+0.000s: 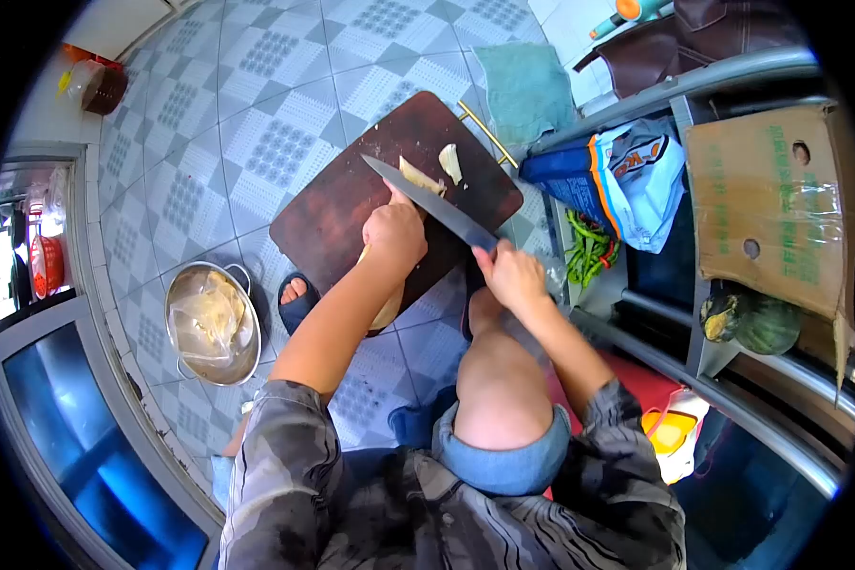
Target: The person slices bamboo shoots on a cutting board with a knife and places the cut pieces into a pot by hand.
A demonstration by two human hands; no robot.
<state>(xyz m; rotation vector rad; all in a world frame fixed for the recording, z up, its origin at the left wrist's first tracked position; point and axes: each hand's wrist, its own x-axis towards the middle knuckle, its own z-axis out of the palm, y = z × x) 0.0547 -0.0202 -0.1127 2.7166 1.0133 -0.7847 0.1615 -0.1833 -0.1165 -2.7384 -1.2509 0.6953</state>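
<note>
A dark reddish-brown cutting board (323,209) lies low in front of me. My right hand (515,275) is closed around the dark handle of a long kitchen knife (437,206), its blade slanting across the board toward the upper left. Under the blade's edge, my left hand (394,233) is closed on a pale, long vegetable (387,312), whose rest shows beneath my forearm; its exact kind is unclear. Just beyond the blade is a pale cut piece (420,177). Another pale slice (450,163) lies farther right, with small bits scattered around.
A metal pot (174,350) with a plastic bag of pale pieces stands on the tiled floor at left. On the right, a metal rack (627,328) holds green peppers (589,249), a blue-white bag (636,180) and a cardboard box (769,190). A green cloth (527,90) lies behind.
</note>
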